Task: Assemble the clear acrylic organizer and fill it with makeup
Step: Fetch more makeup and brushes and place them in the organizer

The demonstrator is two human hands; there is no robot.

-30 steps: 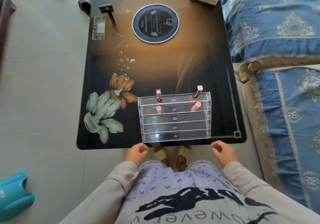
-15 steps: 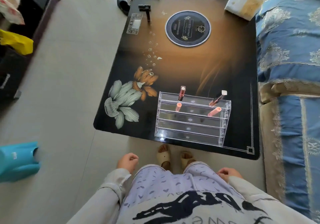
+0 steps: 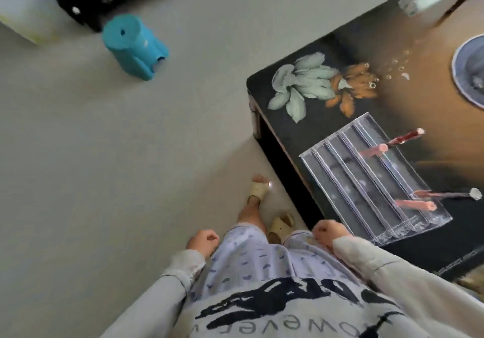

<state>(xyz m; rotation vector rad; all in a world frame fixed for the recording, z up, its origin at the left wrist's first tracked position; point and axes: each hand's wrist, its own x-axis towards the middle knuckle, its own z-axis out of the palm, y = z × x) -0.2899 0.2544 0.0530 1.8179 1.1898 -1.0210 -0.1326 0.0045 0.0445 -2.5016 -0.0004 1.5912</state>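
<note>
Beside the black table (image 3: pixel 285 130), left hand (image 3: pixel 203 239) and right hand (image 3: pixel 328 233) hang with fingers (image 3: pixel 210 236) clenched, holding nothing.

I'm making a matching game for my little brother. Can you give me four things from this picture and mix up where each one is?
Things:
1. clear acrylic tiered organizer
2. turquoise plastic stool
3. pink makeup tubes
4. beige slippers

Places:
A. worn on feet
B. by itself on the grey floor
C. on the black glossy table
D. standing in the organizer

Pairs: 1-C, 2-B, 3-D, 4-A
</note>
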